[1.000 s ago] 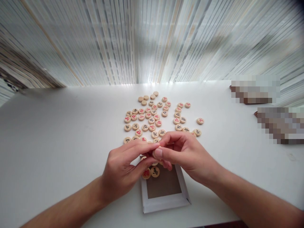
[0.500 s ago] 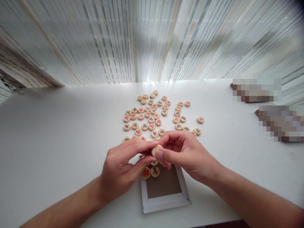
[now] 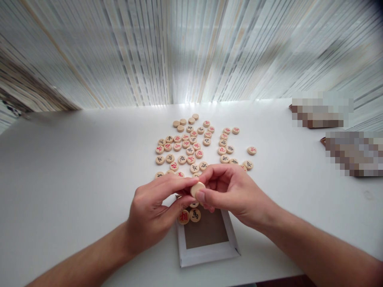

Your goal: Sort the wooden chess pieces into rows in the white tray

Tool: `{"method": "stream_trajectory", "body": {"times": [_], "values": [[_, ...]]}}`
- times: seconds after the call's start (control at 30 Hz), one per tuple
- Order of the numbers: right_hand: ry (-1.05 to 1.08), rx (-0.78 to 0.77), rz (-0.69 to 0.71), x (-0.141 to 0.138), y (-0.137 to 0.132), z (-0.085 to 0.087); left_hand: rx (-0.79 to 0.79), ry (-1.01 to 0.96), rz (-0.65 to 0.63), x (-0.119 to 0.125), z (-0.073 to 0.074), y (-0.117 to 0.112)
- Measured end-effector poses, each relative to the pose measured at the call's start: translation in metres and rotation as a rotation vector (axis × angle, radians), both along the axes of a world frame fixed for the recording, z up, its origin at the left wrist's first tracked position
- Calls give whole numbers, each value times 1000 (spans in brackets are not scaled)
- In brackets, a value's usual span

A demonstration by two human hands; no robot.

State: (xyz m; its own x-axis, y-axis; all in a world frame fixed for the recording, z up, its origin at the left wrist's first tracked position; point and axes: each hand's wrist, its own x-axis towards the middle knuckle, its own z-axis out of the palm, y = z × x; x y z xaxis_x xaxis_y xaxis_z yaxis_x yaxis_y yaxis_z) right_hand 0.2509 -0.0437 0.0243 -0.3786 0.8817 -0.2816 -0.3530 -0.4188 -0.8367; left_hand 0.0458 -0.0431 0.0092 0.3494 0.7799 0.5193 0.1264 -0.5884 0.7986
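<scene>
Both my hands meet over the far end of a shallow white box [image 3: 206, 255] with a brown floor. My right hand [image 3: 230, 195] pinches a round wooden game piece [image 3: 198, 188] between thumb and forefinger, blank side up. My left hand [image 3: 155, 211] has its fingers closed against the same piece from the left. Two pieces lie in the box, one with a red character [image 3: 183, 217] and one with a black character [image 3: 195, 215]. Several more wooden pieces [image 3: 194, 145], marked red or black, are scattered on the white table [image 3: 74, 167] beyond my hands.
A striped curtain [image 3: 179, 52] hangs behind the table's far edge. Two blurred brownish objects [image 3: 353, 153] sit at the right side of the table. The table's near edge runs along the bottom right.
The piece between my fingers has turned so that its blank face shows more. Both hands have stayed over the box's far end.
</scene>
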Motion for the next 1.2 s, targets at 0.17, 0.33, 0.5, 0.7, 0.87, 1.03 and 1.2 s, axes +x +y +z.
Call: {"method": "stream_trajectory", "body": {"times": [0.17, 0.33, 0.5, 0.7, 0.87, 1.03, 1.2], "values": [[47, 36, 36, 3, 1, -1, -34, -19, 0, -2, 1, 1], [1, 108, -1, 3, 2, -4, -66, -52, 4, -3, -4, 2], [-61, 219, -66, 2, 5, -6, -9, -5, 75, -1, -12, 4], [-77, 332, -122, -2, 0, -9, 105, 89, 124, 0, -11, 4], [-328, 666, -260, -4, -4, -14, -5, 48, 72, -1, -13, 2], [-536, 1018, -223, -1, -2, -12, -410, -187, -94, 2, -4, 2], [-663, 1185, -232, 3, 2, -12, -624, -322, -262, 3, 0, 5]]}}
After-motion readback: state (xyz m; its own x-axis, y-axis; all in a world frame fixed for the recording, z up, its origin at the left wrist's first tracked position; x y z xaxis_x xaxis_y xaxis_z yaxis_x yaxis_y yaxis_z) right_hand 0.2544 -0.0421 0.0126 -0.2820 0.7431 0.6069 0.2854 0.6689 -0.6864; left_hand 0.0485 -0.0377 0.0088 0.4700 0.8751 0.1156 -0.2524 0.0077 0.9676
